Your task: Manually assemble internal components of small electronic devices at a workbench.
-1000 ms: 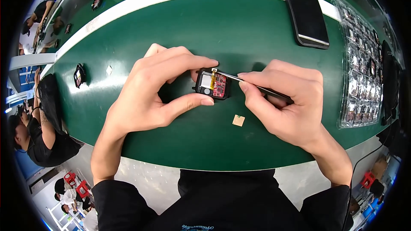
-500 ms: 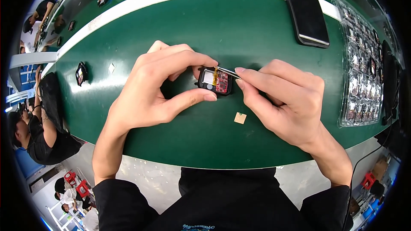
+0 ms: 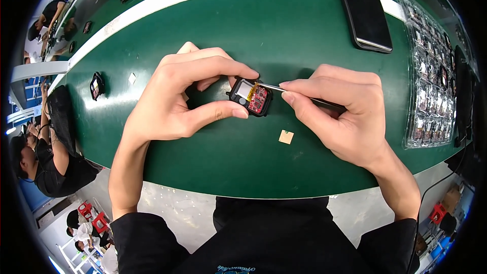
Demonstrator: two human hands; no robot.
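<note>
Between the thumb and fingers of my left hand (image 3: 185, 94) is a small black device housing (image 3: 267, 113), its open face up. Inside it lie a silver battery-like block (image 3: 244, 90), a strip of yellow tape (image 3: 252, 94) and a red circuit board (image 3: 259, 100). My right hand (image 3: 345, 109) pinches a pair of thin metal tweezers (image 3: 271, 87). Their tips reach the upper edge of the housing, by the yellow strip; whether they grip anything is too small to tell. Below the housing, a small beige square (image 3: 285, 137) lies on the green table (image 3: 223, 167).
At the right stands a clear plastic tray (image 3: 428, 81) filled with several small devices. A black phone-like slab (image 3: 365, 20) lies at the back right. Another small black device (image 3: 96, 86) and a pale chip (image 3: 132, 78) rest at the left. A co-worker (image 3: 56, 157) sits beyond the left edge.
The housing has turned slightly clockwise in my left hand and shifted a little left. The tweezers' tips have moved slightly down, still at the housing's upper edge.
</note>
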